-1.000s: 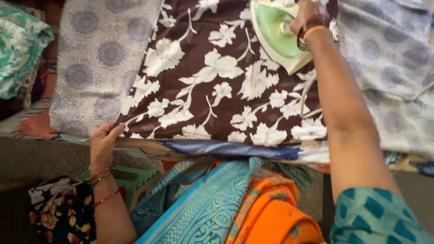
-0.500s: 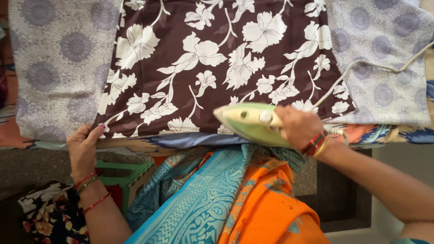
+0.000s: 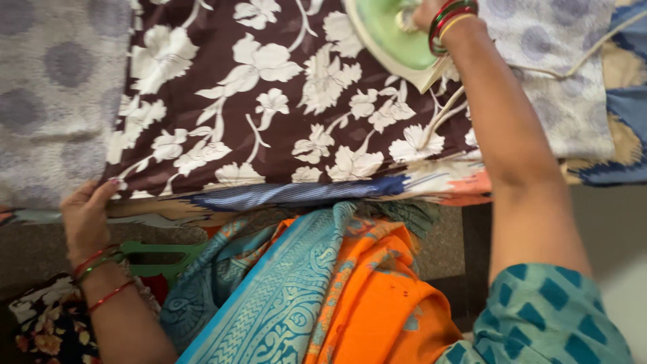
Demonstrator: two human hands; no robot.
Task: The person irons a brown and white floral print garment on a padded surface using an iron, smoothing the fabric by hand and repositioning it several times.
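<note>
The right hand [image 3: 426,10] grips the green iron [image 3: 394,37]; the left hand [image 3: 86,217] pinches the floral cloth [image 3: 269,101] at its edge. The cloth looks soft and limp, so its edge seems the best hold.

No packages, labels, signs or screens are in view here; only patterned cloth covers what can be seen.
</note>
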